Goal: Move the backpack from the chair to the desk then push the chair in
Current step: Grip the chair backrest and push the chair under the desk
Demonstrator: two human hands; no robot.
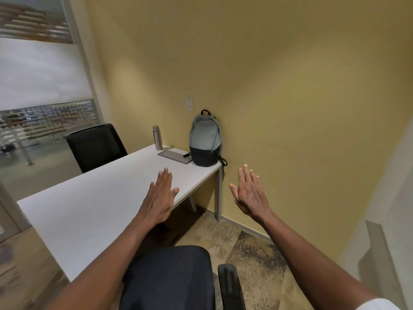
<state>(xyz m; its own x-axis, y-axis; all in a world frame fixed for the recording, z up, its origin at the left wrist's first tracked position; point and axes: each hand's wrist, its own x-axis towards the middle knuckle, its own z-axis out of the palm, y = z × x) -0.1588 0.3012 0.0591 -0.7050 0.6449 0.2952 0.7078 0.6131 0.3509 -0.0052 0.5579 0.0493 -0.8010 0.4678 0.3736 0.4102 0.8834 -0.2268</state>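
Even, warm indoor lighting; wide-angle distortion.
Soft highlights were cast on the yellow wall (279,74), and only faint shadows were seen beneath the desk (93,209). Edges were bowed and smeared; the window (33,63) at left was blurred and overexposed.

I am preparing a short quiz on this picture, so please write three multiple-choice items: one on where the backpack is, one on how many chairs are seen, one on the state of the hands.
1. Where is the backpack?
A. on the near chair
B. on the desk, by the wall
C. on the floor

2. How many chairs show?
A. one
B. two
C. three

3. What do the hands do?
A. both are open and hold nothing
B. the left grips the bottle
C. both hold the backpack

Key:
1 B, the backpack stands on the desk corner.
2 B, a near chair and a far chair.
3 A, left hand and right hand have spread fingers.
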